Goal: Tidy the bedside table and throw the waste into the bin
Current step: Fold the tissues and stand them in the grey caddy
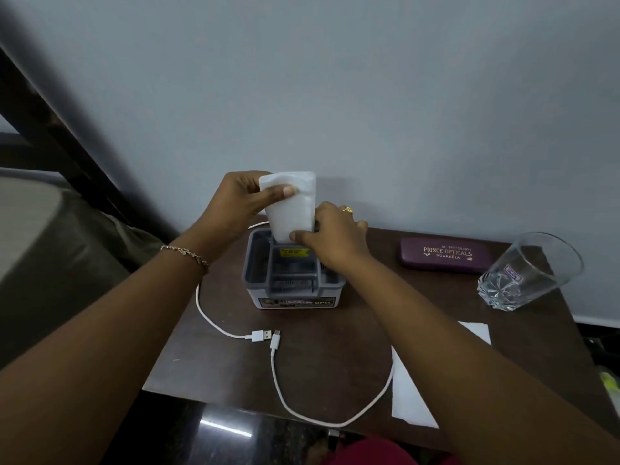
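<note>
left hand (240, 196): pinches top of white napkin (292, 209), thumb on its front | right hand (330, 234): grips napkin's lower edge | napkin: upright over back of grey box (292, 297) on bedside table (335, 364) | white cable (258, 335): looped before box | purple case (446, 255), glass (526, 273), paper sheet (412, 397): right of box

table top (335, 364) recorded as dark wood, faint sheen | box (255, 292) — grey matt plastic | tissue (292, 209): white matt paper | cable (214, 322): smooth white plastic | tumbler (526, 273) — clear glossy glass | case (446, 255): purple, smooth
</note>
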### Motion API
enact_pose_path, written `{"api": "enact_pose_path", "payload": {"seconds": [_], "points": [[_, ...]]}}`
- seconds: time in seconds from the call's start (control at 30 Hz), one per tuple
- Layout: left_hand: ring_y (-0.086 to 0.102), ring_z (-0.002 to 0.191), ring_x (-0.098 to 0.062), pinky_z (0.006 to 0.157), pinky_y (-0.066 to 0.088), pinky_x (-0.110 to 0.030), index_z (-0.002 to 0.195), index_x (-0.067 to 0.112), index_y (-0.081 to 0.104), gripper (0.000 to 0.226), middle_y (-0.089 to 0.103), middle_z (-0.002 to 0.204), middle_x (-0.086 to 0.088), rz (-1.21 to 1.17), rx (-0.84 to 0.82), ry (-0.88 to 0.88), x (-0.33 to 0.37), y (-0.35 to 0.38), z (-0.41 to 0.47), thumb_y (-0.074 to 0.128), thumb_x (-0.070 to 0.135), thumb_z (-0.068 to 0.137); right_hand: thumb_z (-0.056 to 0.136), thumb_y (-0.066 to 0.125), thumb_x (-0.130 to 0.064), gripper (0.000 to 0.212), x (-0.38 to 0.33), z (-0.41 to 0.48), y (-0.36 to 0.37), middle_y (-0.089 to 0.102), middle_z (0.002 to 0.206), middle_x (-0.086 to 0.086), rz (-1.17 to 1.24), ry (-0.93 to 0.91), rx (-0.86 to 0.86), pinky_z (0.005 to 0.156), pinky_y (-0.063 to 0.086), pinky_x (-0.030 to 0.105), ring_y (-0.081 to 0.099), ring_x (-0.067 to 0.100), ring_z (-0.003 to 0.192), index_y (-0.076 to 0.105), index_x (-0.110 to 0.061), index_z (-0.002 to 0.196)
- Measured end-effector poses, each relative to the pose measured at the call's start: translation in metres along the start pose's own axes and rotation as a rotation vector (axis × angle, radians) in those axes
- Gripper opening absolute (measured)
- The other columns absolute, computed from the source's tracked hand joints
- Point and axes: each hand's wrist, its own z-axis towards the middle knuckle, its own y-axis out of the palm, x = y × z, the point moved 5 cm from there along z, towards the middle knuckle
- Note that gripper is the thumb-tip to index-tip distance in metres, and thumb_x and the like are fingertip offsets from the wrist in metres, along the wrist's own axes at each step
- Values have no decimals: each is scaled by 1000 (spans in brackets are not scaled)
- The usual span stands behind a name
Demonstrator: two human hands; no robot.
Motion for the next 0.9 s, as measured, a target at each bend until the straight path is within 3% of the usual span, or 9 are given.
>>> {"api": "enact_pose_path", "payload": {"seconds": [0.17, 0.23, 0.33, 0.5, 0.6, 0.7, 0.8, 0.9], "points": [[64, 67, 0, 60, 51, -16, 79, 4, 66, 6, 70, 66, 11, -12, 37, 4, -12, -3, 0, 64, 7, 84, 82, 65, -41, 27, 5, 9, -1, 49, 94, -6, 11, 1, -38, 80, 25, 37, 46, 23, 105, 63, -25, 104], [63, 67, 2, 60, 50, -14, 83, 6, 67, 2, 70, 69, 11, 4, 44, 12, -16, -1, -2, 65, 7, 83, 82, 66, -40, 27, 10, 9, 2, 52, 90, -5, 6, 9, -30, 80, 31, 37, 51, 24, 100, 66, -23, 102], [64, 72, 5, 62, 51, -12, 99, 9, 65, 17, 68, 85, 6, 64, 48, 6, -23, 3, -7, 67, 9, 82, 80, 69, -35, 24, 12, 7, 7, 64, 87, 3, 62, 17, -12, 79, 47, 39, 60, 28, 91, 70, -19, 98], [66, 95, -11, 83, 55, -22, 109, 13, 65, 30, 70, 105, -3, 180, 77, -21, -39, -7, -16, 70, 17, 79, 80, 69, -32, 28, 10, 7, 7, 65, 83, -2, 190, 29, -67, 78, 52, 39, 62, 20, 83, 69, -18, 104], [64, 87, 3, 80, 52, -15, 105, 15, 66, 24, 69, 99, 4, 267, 105, 5, -42, -5, -19, 69, 18, 81, 81, 69, -30, 28, 12, 6, 7, 56, 72, -9, 240, 30, -46, 73, 49, 35, 59, 19, 80, 68, -17, 105], [62, 81, 12, 74, 48, -7, 101, 23, 65, 19, 67, 93, 12, 292, 118, 12, -43, -2, -20, 69, 19, 82, 77, 71, -35, 27, 13, 4, 10, 62, 79, -4, 230, -2, -16, 81, 52, 45, 63, 23, 84, 69, -20, 100], [63, 88, 4, 80, 50, -18, 99, 25, 68, 18, 68, 92, 11, 331, 145, -6, -52, -5, -24, 70, 22, 81, 79, 69, -33, 11, 16, 3, 12, 53, 70, -7, 213, -29, 23, 80, 50, 44, 57, 20, 77, 67, -24, 85], [60, 80, 14, 78, 48, -10, 99, 20, 70, 19, 64, 87, 19, 387, 147, 4, -58, -2, -31, 70, 23, 81, 81, 69, -30, 33, 19, -2, 12, 42, 63, -11, 169, -39, 37, 74, 44, 43, 46, 14, 66, 45, -31, 58]]}}
